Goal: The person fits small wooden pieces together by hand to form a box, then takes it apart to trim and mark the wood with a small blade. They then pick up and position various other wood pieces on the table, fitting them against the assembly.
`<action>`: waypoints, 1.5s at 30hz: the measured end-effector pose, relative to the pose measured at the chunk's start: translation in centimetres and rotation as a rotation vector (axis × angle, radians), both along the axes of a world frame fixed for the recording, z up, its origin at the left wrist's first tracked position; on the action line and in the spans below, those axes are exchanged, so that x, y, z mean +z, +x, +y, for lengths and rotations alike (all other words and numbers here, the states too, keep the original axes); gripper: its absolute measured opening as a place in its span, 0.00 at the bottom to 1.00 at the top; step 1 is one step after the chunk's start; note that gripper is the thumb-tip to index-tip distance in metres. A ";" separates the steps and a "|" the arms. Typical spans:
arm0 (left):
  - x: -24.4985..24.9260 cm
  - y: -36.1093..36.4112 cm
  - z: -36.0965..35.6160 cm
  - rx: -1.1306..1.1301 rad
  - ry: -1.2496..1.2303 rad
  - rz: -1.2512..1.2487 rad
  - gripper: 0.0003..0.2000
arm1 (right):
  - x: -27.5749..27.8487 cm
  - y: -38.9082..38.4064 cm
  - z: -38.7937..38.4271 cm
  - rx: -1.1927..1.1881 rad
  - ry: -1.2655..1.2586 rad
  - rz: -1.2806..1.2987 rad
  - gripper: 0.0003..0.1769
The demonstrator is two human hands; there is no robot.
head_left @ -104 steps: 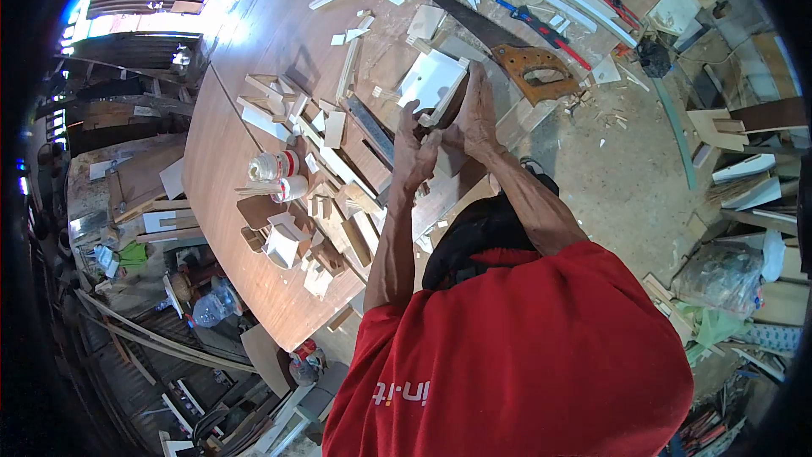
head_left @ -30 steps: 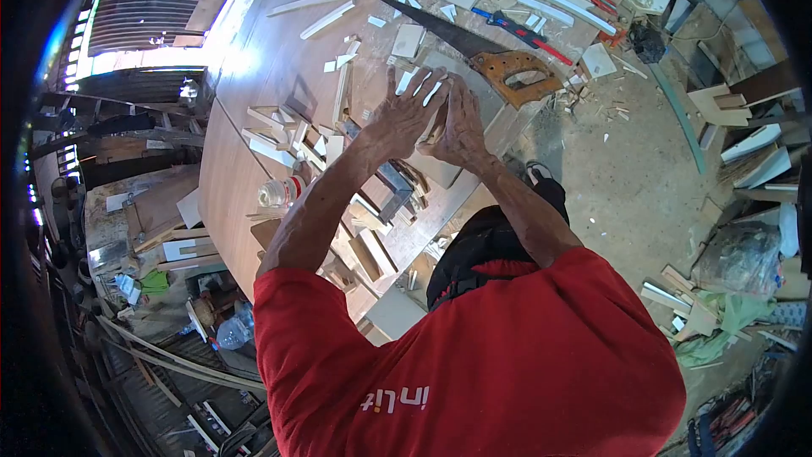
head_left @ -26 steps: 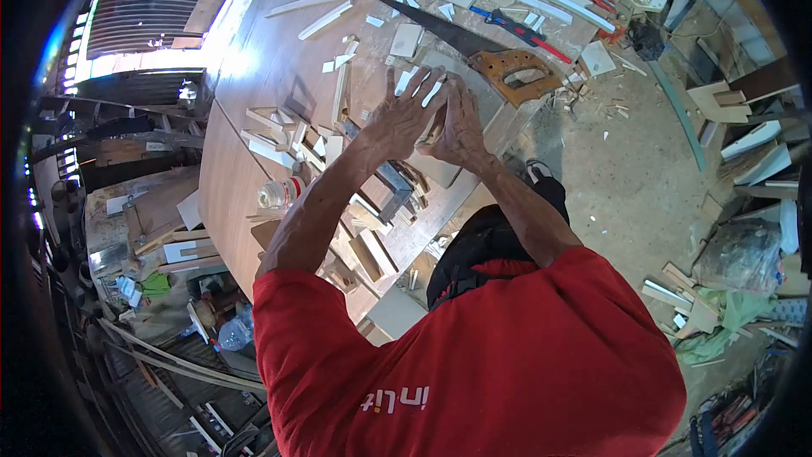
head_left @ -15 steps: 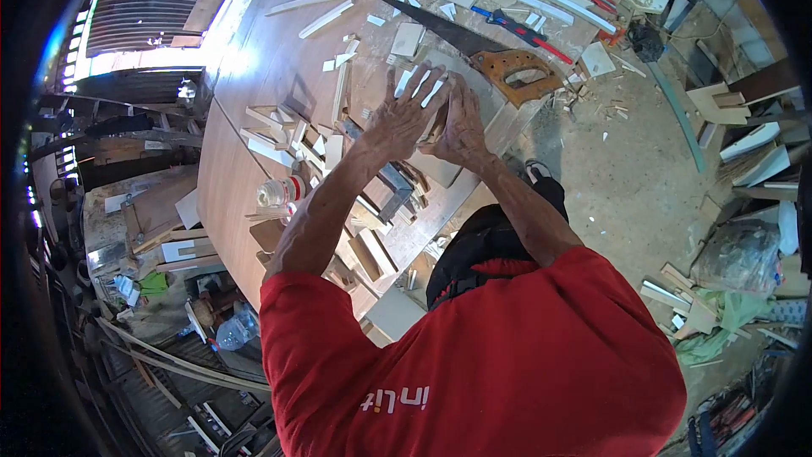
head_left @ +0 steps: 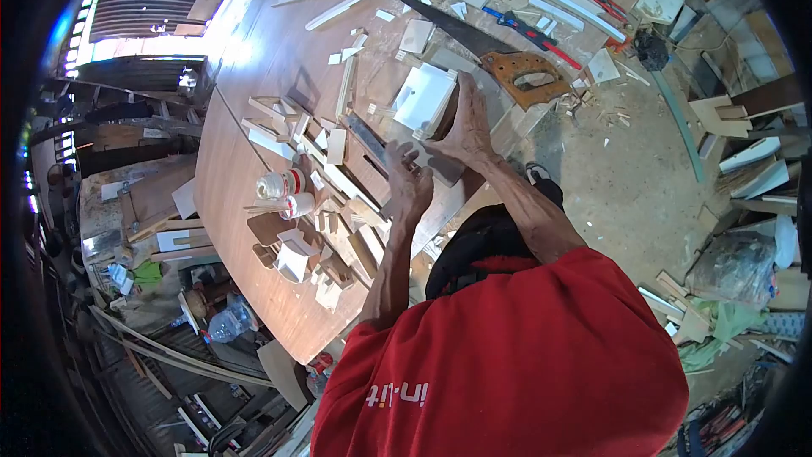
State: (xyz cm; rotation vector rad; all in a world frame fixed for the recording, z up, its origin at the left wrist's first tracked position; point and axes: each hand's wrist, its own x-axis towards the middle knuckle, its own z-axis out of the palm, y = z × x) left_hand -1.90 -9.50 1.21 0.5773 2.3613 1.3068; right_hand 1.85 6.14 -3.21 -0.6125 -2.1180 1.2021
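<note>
Right hand [head_left: 470, 127] is spread against the three o'clock side of that white-topped wooden box [head_left: 425, 97] over the table [head_left: 227, 190]; left hand [head_left: 410, 182] half-curled near six, can't tell if it's pinching anything. From here, box looks light, stiff; I'd grip the wooden sides. Saw's [head_left: 463, 34] at one-thirty, jars [head_left: 281, 184] at eight.

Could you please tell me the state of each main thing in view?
Right hand: thumb spread, touching the white-topped piece.
Left hand: fingers bent, grip unclear.
White-topped piece: white face showing.
Handsaw: lying on the table, unheld.
Two jars: side by side, lids unclear.
</note>
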 end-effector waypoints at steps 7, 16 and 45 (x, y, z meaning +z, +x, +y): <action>-2.7 -0.3 1.7 -0.101 0.107 0.189 0.20 | 0.5 0.3 -0.1 0.034 -0.043 -0.016 0.72; -2.5 1.3 3.1 0.090 0.036 0.257 0.19 | 0.3 1.9 2.1 0.198 -0.072 0.016 0.63; -7.3 3.3 5.8 0.597 0.049 0.554 0.16 | 5.7 -6.9 7.6 1.160 0.912 -0.609 0.18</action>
